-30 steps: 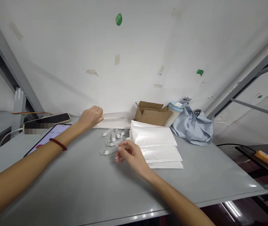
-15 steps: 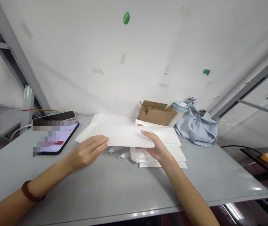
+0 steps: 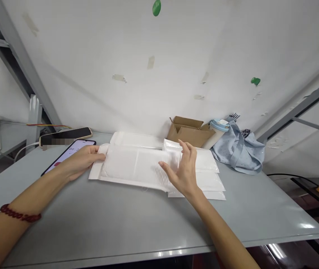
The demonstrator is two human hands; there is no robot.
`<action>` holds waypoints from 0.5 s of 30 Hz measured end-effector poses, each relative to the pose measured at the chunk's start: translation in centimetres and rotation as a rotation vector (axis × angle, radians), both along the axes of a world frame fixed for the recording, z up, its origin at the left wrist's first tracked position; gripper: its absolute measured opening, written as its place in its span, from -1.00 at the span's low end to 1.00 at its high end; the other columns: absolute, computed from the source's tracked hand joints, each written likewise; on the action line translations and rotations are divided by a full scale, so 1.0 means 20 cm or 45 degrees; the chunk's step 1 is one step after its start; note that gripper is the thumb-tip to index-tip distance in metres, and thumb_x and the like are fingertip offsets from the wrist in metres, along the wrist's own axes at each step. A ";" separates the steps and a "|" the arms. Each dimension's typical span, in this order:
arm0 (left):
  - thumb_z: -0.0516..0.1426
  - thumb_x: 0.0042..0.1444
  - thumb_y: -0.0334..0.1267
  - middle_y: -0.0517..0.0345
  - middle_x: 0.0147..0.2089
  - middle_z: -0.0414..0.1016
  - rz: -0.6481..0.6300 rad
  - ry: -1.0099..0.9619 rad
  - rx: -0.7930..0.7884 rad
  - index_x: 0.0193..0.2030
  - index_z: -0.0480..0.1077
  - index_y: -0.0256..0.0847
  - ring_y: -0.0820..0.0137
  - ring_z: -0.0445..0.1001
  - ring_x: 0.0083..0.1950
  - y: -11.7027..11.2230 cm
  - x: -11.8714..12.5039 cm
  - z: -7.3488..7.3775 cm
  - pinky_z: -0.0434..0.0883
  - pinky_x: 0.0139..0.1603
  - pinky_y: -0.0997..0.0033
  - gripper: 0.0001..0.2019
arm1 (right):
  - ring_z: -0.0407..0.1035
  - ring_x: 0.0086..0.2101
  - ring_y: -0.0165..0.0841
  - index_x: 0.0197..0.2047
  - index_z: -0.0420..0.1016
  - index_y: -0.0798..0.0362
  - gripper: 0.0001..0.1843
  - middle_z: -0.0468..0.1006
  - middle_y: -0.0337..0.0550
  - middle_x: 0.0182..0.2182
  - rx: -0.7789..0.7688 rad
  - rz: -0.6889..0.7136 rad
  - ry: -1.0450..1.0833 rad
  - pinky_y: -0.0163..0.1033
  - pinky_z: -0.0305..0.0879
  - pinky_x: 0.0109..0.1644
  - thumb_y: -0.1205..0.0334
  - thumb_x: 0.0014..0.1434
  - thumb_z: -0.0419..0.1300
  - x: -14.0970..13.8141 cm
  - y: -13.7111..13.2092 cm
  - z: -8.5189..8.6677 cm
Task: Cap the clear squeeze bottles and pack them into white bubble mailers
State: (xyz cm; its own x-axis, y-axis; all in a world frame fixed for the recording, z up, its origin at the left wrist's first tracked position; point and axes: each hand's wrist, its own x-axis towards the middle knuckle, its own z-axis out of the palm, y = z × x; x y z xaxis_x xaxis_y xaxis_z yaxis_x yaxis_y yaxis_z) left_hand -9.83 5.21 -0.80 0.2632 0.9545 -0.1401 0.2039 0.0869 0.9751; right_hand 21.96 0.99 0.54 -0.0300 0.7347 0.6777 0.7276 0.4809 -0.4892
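Note:
A white padded envelope [image 3: 131, 168] lies flat across the middle of the grey table [image 3: 106, 224]. My left hand [image 3: 82, 160] pinches its left end at the flap, fingers closed on it. At the envelope's right end my right hand [image 3: 183, 170] hovers with the fingers spread and nothing in them. Under and to the right of that hand sits a stack of more white padded envelopes [image 3: 209, 175]. Another white envelope [image 3: 137, 139] lies behind, against the wall. The small white items seen earlier are hidden under the envelope.
Two phones [image 3: 66, 136] lie at the back left, one with its screen lit. A brown cardboard box [image 3: 189, 130], a cup with a blue lid [image 3: 218, 129] and a pale blue cloth bag [image 3: 239, 153] stand at the back right. Metal shelf frames flank the table.
My left hand brought a padded envelope from the back wall and laid it flat over the small white items. The right hand let them go and opened over the envelope's right end.

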 end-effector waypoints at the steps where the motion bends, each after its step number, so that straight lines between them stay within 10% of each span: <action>1: 0.15 -0.05 -0.33 0.15 -0.47 0.61 -0.064 0.000 -0.032 -0.32 0.52 -0.21 0.29 0.56 -0.41 -0.01 0.00 0.00 0.49 -0.41 0.42 -0.85 | 0.13 0.18 0.04 0.31 0.05 0.05 -0.17 0.20 0.21 0.15 0.113 -0.004 -0.146 0.28 0.14 0.19 -0.18 0.13 0.21 -0.01 -0.02 0.00; 5: 0.16 -0.07 -0.33 0.12 -0.39 0.63 -0.408 0.022 -0.269 -0.32 0.53 -0.18 0.25 0.59 -0.33 -0.08 0.09 0.04 0.48 -0.38 0.43 -0.84 | 0.07 0.23 0.09 0.37 -0.07 0.11 -0.07 0.13 0.31 0.23 0.024 0.335 -0.554 0.26 0.15 0.21 -0.30 0.17 0.12 -0.13 -0.17 -0.05; 9: 0.23 -0.15 -0.29 0.15 -0.32 0.62 -0.413 0.050 -0.350 -0.35 0.51 -0.14 0.23 0.58 -0.28 -0.20 0.27 0.06 0.47 -0.33 0.40 -0.85 | -0.09 0.29 0.31 0.40 -0.16 0.16 0.16 0.04 0.48 0.29 -0.318 0.498 -0.773 0.44 0.04 0.17 -0.41 0.00 0.16 -0.28 -0.33 -0.15; 15: 0.15 -0.10 -0.24 0.25 -0.47 0.50 -0.463 0.200 -0.354 -0.38 0.46 -0.13 0.36 0.43 -0.49 -0.29 0.38 0.04 0.29 -0.54 0.49 -0.89 | -0.02 0.21 0.39 0.36 -0.11 0.27 0.04 0.06 0.54 0.22 -0.282 0.479 -0.744 0.43 0.10 0.07 0.00 -0.07 0.23 -0.31 -0.36 -0.18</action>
